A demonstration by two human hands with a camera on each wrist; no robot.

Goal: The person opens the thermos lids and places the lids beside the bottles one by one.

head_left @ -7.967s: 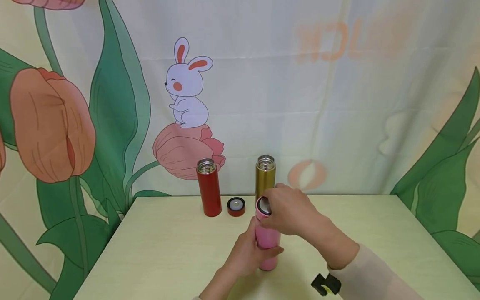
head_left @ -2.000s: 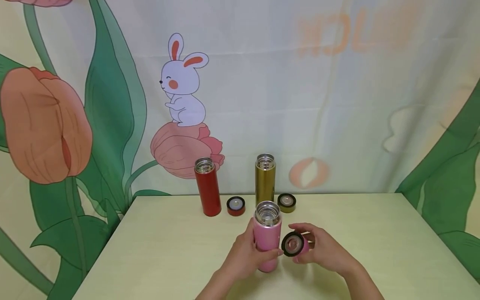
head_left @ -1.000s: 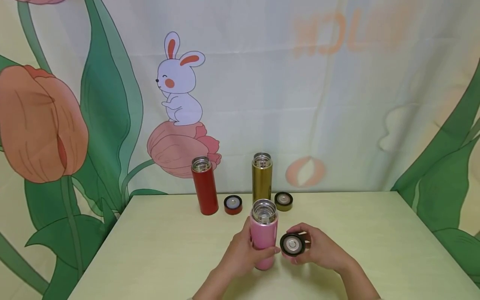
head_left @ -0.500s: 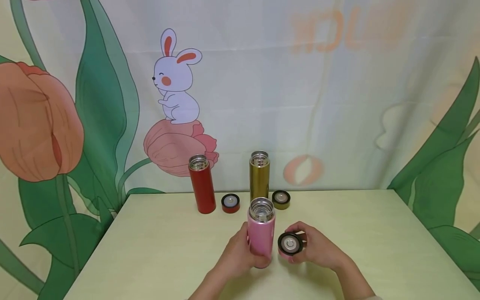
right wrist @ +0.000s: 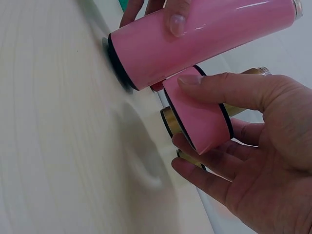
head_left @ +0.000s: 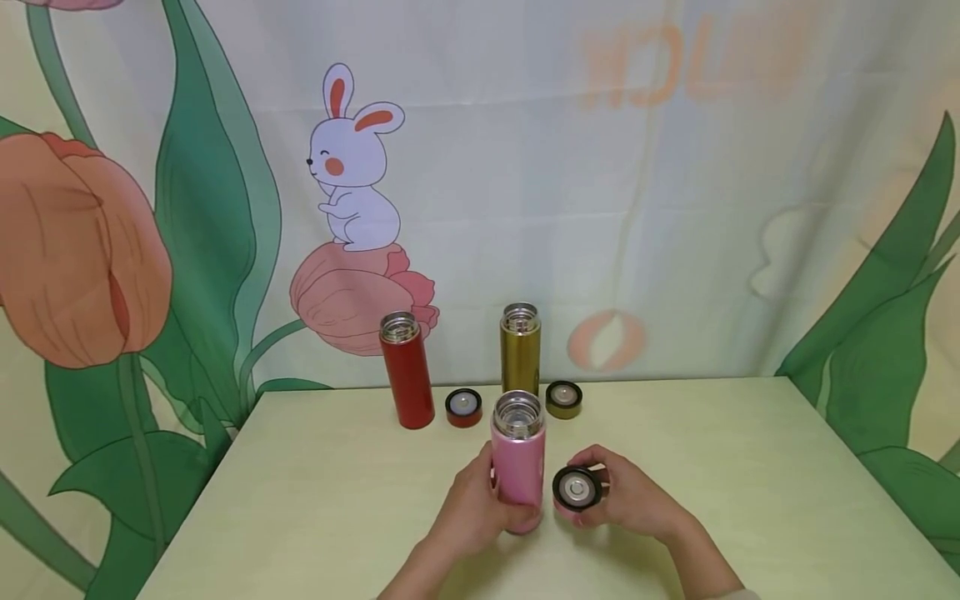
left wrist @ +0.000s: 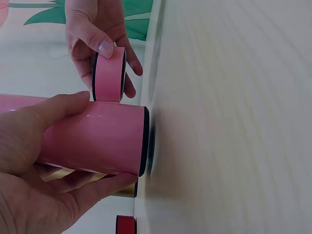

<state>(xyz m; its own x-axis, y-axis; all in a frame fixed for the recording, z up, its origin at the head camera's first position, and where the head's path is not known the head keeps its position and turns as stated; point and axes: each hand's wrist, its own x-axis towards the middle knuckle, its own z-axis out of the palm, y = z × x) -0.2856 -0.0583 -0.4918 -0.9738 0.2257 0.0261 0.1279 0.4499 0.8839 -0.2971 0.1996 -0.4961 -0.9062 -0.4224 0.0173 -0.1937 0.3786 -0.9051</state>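
My left hand (head_left: pixel 468 515) grips a pink thermos bottle (head_left: pixel 517 467) round its lower part. The bottle stands upright and uncapped, its steel mouth facing up. In the left wrist view, the black base of the bottle (left wrist: pixel 102 139) is very close to the table. Just to the right, my right hand (head_left: pixel 637 498) holds the pink lid (head_left: pixel 576 490) between thumb and fingers, its black-rimmed inner side turned up. In the right wrist view the lid (right wrist: pixel 197 114) is beside the bottle's lower side, touching it or nearly so.
Behind stand an uncapped red thermos bottle (head_left: pixel 407 379) and an uncapped gold one (head_left: pixel 521 358), the latter partly hidden by the pink bottle. A red lid (head_left: pixel 463 408) and a gold lid (head_left: pixel 563 402) lie inner side up on the table (head_left: pixel 315 500). A printed curtain (head_left: pixel 480 192) hangs behind.
The pink lid, on its bottle eight seconds ago, is off and held to the right. Its inner side has tipped upward since two seconds ago. My left thumb has slid lower on the bottle.
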